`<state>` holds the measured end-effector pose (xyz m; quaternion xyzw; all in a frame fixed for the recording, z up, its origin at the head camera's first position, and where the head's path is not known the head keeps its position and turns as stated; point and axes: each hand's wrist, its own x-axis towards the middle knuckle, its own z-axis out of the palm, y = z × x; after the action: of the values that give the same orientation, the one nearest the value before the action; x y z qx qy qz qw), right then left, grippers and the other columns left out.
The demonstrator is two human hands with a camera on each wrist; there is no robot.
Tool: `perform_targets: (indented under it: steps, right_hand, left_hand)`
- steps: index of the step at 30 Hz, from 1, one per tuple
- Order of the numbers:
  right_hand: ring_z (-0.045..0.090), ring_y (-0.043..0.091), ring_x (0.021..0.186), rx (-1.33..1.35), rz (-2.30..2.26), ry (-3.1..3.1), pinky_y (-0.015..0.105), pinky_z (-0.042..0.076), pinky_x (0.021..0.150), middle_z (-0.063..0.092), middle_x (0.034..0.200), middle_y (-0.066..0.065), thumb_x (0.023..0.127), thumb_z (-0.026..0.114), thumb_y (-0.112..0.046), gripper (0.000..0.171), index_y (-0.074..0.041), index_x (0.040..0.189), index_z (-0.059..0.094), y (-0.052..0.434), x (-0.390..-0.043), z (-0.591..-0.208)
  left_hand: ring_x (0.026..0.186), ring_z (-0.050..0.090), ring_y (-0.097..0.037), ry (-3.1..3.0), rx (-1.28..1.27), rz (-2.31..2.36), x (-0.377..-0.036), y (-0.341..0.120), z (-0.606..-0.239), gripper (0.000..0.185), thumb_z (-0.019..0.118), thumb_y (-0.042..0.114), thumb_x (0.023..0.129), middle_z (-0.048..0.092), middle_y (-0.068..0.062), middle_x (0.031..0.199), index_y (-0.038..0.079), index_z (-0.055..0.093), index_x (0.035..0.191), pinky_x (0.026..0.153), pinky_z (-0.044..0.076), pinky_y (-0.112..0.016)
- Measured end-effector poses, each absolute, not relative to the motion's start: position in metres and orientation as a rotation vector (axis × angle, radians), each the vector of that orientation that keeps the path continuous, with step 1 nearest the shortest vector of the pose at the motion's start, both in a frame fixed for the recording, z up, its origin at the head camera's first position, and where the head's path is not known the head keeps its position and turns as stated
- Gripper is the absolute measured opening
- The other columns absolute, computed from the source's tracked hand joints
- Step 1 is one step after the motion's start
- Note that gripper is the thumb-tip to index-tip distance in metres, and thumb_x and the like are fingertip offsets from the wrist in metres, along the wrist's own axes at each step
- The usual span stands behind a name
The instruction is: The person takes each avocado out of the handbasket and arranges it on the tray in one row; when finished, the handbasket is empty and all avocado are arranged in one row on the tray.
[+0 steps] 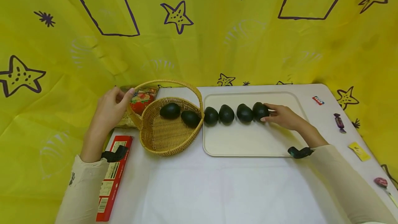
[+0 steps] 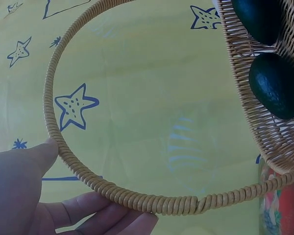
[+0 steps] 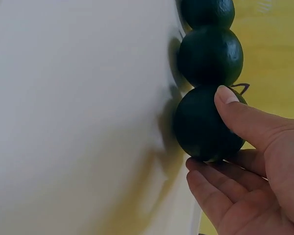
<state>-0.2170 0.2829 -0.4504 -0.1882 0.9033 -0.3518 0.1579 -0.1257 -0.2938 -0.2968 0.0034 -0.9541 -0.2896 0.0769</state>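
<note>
My left hand (image 1: 107, 110) grips the left side of the handle of a wicker basket (image 1: 164, 149). In the left wrist view the thumb lies on the wrapped handle (image 2: 122, 196) and the fingers pass behind it. Two dark green avocados (image 1: 170, 110) lie inside the basket. Several more avocados (image 1: 226, 114) stand in a row on a cream tray (image 1: 248, 144). At the row's right end my right hand (image 1: 284, 117) holds an avocado (image 3: 206, 125) between thumb and fingers. That avocado appears to touch its neighbour in the row.
A red box (image 1: 113, 179) lies left of the basket, near a colourful food packet (image 1: 144, 101) behind it. Along the table's right side are a small wrapper (image 1: 318, 100), a purple candy (image 1: 340, 123), a yellow packet (image 1: 359, 151) and a lollipop (image 1: 380, 182). A yellow curtain hangs behind.
</note>
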Motion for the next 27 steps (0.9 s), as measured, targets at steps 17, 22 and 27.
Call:
perform_targets:
  steps: [17, 22, 27]
  right_hand:
    - [0.05, 0.05, 0.14, -0.521, -1.018, 2.61, 0.061, 0.045, 0.11, 0.042, 0.158, 0.034, 0.098, 0.078, -0.033, 0.085, 0.004, 0.161, 0.034, 0.277, -0.2143, -0.4554]
    - [0.051, 0.052, 0.139, -0.546, -1.0, 2.628, 0.063, 0.044, 0.11, 0.044, 0.158, 0.033, 0.098, 0.078, -0.034, 0.085, 0.005, 0.161, 0.035, 0.2779, -0.2145, -0.4527]
    - [0.045, 0.054, 0.143, -0.54, -0.957, 2.653, 0.067, 0.039, 0.113, 0.04, 0.161, 0.032, 0.099, 0.076, -0.04, 0.087, 0.004, 0.161, 0.033, 0.279, -0.2141, -0.446]
  left_hand:
    - [0.096, 0.051, -0.036, -2.857, 0.025, -0.882, -0.1247, -0.2945, -0.2986, 0.063, 0.043, 0.059, 0.109, 0.057, -0.02, 0.105, -0.002, 0.057, 0.109, 0.078, 0.039, -0.044]
    - [0.098, 0.052, -0.037, -2.858, 0.026, -0.889, -0.1252, -0.2952, -0.2986, 0.063, 0.043, 0.059, 0.109, 0.058, -0.021, 0.107, -0.002, 0.057, 0.109, 0.08, 0.04, -0.045]
    - [0.099, 0.053, -0.038, -2.862, 0.024, -0.888, -0.1256, -0.2952, -0.2982, 0.063, 0.043, 0.059, 0.109, 0.058, -0.021, 0.108, -0.002, 0.057, 0.11, 0.081, 0.04, -0.045]
